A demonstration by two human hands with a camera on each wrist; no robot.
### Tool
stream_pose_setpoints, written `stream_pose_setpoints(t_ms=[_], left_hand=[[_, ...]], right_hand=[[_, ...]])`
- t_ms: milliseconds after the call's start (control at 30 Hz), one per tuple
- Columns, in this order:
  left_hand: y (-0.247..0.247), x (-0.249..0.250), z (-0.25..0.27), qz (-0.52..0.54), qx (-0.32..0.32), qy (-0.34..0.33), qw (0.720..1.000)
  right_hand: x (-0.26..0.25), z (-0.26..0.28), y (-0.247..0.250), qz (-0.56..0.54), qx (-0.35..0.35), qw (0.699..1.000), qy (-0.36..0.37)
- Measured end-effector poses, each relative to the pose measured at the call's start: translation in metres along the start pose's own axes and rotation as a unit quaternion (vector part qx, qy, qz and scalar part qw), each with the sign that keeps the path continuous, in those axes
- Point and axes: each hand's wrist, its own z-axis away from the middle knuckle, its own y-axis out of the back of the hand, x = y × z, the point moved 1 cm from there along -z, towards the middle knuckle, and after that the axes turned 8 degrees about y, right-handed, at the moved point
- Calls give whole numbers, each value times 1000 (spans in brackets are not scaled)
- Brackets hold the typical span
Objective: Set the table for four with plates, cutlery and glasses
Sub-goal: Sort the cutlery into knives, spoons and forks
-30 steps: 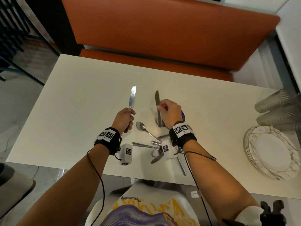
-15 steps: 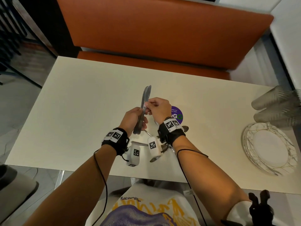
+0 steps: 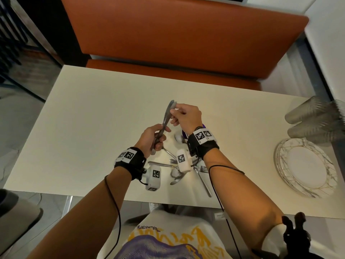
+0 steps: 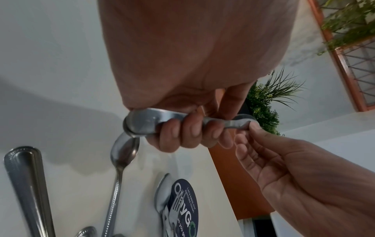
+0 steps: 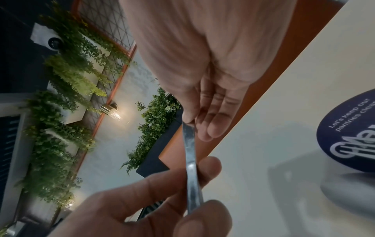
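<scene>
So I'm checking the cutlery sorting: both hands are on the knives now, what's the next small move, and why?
Probably the right hand lets go of the blade tips. The left hand already grips both knives by the handles, and spoons and forks still lie loose on the table.

Two steel knives stacked blade to blade stand tilted between the fingers, above loose spoons and forks, well left of stacked plates and glasses.
</scene>
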Motion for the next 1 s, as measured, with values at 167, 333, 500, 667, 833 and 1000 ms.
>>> stream_pose_setpoints(t_ms=[167, 333, 500, 667, 833, 1000], left_hand=[[0, -1, 0, -14, -5, -1, 1000], [3, -1, -1, -34, -10, 5, 999], [-5, -2, -2, -33, -9, 10, 999], [-18, -8, -9, -43, -18, 13, 999], [-32, -11, -7, -113, -21, 12, 993], [-32, -22, -15, -255, 41, -63, 964]], right_hand=[[1, 3, -3, -7, 9, 1000, -9], [-6, 5, 7, -6, -30, 999, 15], [-8, 5, 22, 16, -61, 998, 27], [-9, 4, 44, 42, -91, 995, 12], [2, 10, 55, 26, -50, 998, -5], [13, 23, 54, -30, -7, 999, -29]])
